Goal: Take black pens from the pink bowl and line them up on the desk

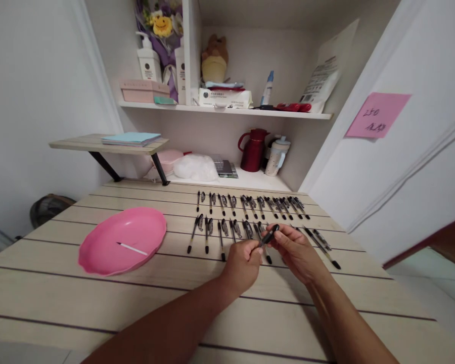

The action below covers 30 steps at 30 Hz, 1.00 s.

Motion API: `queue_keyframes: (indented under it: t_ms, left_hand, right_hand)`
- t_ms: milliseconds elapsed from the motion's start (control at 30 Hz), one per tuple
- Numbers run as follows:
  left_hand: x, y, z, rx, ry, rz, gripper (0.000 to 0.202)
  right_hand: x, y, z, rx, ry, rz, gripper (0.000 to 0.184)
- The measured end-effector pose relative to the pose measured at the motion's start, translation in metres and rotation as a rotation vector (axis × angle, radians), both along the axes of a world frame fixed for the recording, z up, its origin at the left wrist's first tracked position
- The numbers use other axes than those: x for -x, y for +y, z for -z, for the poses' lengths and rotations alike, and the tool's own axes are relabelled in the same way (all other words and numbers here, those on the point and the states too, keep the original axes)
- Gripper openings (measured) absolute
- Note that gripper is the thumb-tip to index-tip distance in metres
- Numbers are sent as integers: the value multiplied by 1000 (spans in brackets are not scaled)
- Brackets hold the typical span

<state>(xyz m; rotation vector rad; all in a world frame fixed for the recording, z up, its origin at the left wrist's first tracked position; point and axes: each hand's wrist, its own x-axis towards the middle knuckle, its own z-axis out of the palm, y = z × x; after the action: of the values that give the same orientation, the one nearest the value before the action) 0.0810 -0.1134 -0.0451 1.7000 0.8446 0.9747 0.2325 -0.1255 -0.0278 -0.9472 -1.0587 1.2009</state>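
A black pen (270, 235) is held between my two hands above the table, slanting up to the right. My left hand (242, 268) is closed round its lower end. My right hand (296, 253) pinches it near the upper black end, and the fingers hide part of it. Behind and beside the hands, pens with black ends lie in two rows, many with a dark clip cap next to them. One such pen (324, 248) lies to the right of my right hand, a cap (322, 239) beside it. My hands cover part of the near row.
A pink tray (98, 253) with a white stick-like refill (132, 248) in it stands at the left. Behind it is a small raised shelf (72, 143) bearing blue paper. A red thermos jug (254, 151) and a cup (276, 157) stand at the back under a loaded shelf.
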Motion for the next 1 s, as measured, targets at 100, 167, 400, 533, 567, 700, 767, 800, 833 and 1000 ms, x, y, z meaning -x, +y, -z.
queue_keyframes:
  t_ms: [100, 167, 400, 533, 567, 700, 767, 800, 833, 1000]
  left_hand:
    - [0, 0, 0, 33, 11, 39, 29]
    - [1, -2, -1, 29, 11, 51, 35]
    - [40, 4, -45, -176, 157, -153, 30]
    - [110, 16, -84, -320, 353, -381, 28]
    - [131, 19, -91, -336, 460, -413, 26]
    - [205, 30, -98, -242, 1051, -596, 26]
    - [228, 35, -88, -111, 1240, -635, 26]
    - [235, 38, -82, -71, 1276, -637, 24]
    - [241, 40, -74, -42, 1295, -632, 23]
    - [252, 44, -55, 3, 1343, -599, 24]
  right_hand:
    - [-2, 3, 7, -6, 0, 50, 22]
    - [-5, 4, 11, -24, 13, 96, 26]
    - [-23, 10, 24, -69, -42, 255, 27]
    - [-23, 12, 28, -1, -86, 294, 27]
    - [-22, 12, 28, 9, -99, 296, 26]
    - [-25, 14, 33, -6, -143, 293, 24]
    - [-27, 17, 36, -2, -173, 295, 23]
    - [-28, 18, 38, 8, -198, 305, 24]
    - [-28, 19, 39, 21, -233, 316, 25]
    - [-26, 16, 33, 81, -600, 327, 34]
